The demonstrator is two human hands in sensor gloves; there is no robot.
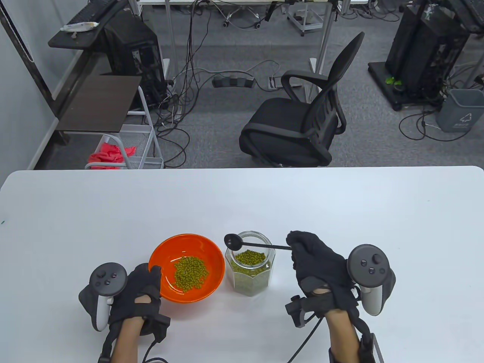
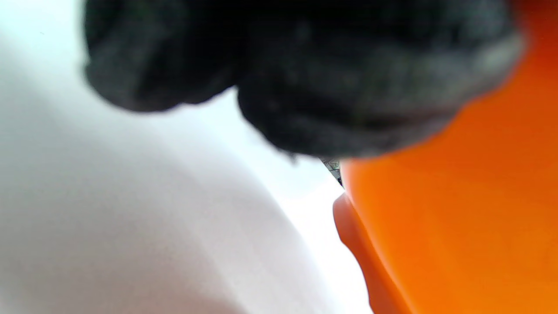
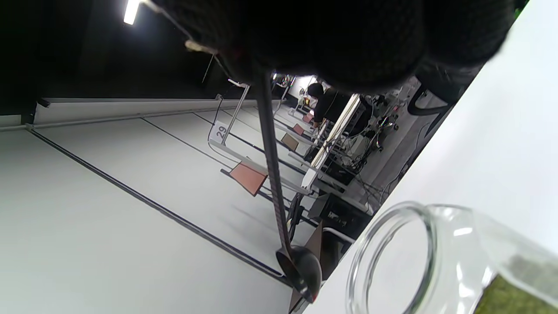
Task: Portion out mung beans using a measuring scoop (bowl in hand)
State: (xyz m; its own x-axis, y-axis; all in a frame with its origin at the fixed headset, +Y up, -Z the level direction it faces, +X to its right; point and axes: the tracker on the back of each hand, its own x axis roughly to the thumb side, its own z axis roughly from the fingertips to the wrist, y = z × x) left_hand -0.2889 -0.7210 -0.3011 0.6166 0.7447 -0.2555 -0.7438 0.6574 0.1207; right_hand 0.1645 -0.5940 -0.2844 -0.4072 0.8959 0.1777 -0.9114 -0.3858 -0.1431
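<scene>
Left hand [image 1: 138, 293] sits at the seven o'clock side of the orange bowl [image 1: 186, 267], thumb hooked over the rim, fingers tucked beneath out of the table view. In the left wrist view those gloved fingers [image 2: 305, 78] press against the orange bowl's [image 2: 457, 226] outer wall, with the white counter [image 2: 130, 218] blurred below. A heap of mung beans [image 1: 191, 273] lies in the bowl, toward its five o'clock half.

Just beside the bowl, at its three o'clock, stands the glass jar [image 1: 249, 263], open-topped and partly filled with beans; whether the two touch I cannot tell.

Right hand [image 1: 315, 264] is at the jar's three o'clock, fingers curled together and pinching the far end of the black measuring scoop [image 1: 254, 244]. The handle runs toward nine o'clock across the jar's mouth, and the small round cup [image 1: 231, 240] hangs over the jar's rim on the bowl side. The cup looks dark; its contents cannot be made out.

From the right wrist view, the handle [image 3: 270, 161] drops from the gloved fingers [image 3: 348, 43] down to the cup [image 3: 301, 270], just beside the jar's glass rim [image 3: 392, 257].
</scene>
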